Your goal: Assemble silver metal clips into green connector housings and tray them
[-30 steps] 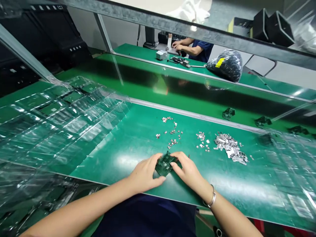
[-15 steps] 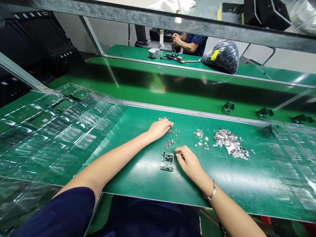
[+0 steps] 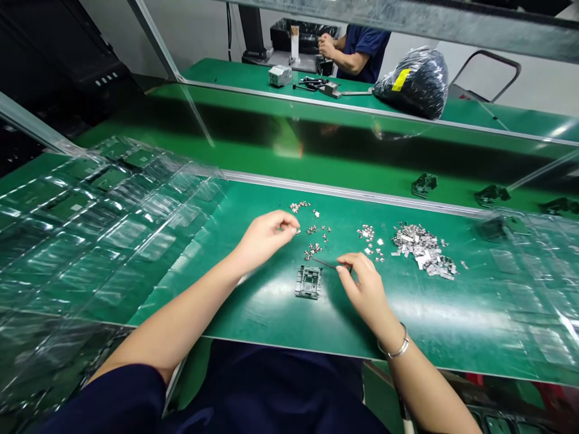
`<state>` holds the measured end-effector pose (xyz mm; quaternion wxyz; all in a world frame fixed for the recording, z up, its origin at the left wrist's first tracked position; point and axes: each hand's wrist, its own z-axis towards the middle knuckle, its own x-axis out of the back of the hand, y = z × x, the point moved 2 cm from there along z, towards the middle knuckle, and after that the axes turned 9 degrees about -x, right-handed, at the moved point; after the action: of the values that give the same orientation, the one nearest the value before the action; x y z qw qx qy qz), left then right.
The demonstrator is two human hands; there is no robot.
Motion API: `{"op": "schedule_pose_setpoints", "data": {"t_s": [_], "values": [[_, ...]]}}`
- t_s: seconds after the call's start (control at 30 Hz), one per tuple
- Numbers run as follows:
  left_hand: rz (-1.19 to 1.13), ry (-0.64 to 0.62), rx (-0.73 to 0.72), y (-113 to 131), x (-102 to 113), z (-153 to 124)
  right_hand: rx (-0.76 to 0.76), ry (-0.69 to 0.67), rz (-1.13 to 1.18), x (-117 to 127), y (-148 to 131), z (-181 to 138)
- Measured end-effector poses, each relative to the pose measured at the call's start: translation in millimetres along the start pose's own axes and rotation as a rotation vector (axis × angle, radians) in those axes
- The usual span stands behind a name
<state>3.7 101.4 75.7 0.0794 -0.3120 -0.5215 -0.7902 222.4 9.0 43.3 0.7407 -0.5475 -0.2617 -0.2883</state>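
My left hand (image 3: 271, 234) is raised over the green bench, thumb and fingers pinched on a small metal piece (image 3: 297, 231) whose exact kind is too small to make out. In my right hand (image 3: 360, 278) are thin dark tweezers (image 3: 324, 263), their tip pointing left towards a little group of metal pieces (image 3: 313, 250). Just below that tip, a green circuit board with a frame of metal parts (image 3: 309, 282) lies flat on the bench, touched by neither hand. More small metal pieces (image 3: 299, 207) are scattered beyond my left hand.
A heap of flat silvery parts (image 3: 423, 250) lies to the right, a smaller pile (image 3: 365, 232) beside it. Clear plastic trays (image 3: 113, 223) cover the left side; another tray (image 3: 534, 289) is at right. Beyond a transparent panel, a person's hands (image 3: 328, 47) work near a black wrapped bag (image 3: 414, 84).
My left hand has drawn back to the left from the scattered pieces, holding a small piece. My right hand has shifted right, and the tweezers now show in it. The view has tilted down.
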Motion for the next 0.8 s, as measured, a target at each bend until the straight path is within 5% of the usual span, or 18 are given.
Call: {"op": "schedule_pose_setpoints", "data": {"t_s": [0.13, 0.3, 0.57, 0.8], "values": [[-0.655, -0.086, 0.166, 23.8, -12.1, -67.9, 0.247, -0.112, 0.251, 0.6, -48.6, -15.0], [-1.154, -0.044, 0.389, 20.8, -44.4, -98.8, 0.295, -0.123, 0.266, -16.9, -70.8, -19.0], [-1.163, -0.082, 0.420, 21.7, -54.8, -110.3, 0.404, -0.096, 0.058, -16.2, -74.0, -25.7], [-0.978, -0.088, 0.242, 19.2, -53.7, -106.0, 0.177, -0.143, 0.271, -9.1, -65.9, -32.6]]}}
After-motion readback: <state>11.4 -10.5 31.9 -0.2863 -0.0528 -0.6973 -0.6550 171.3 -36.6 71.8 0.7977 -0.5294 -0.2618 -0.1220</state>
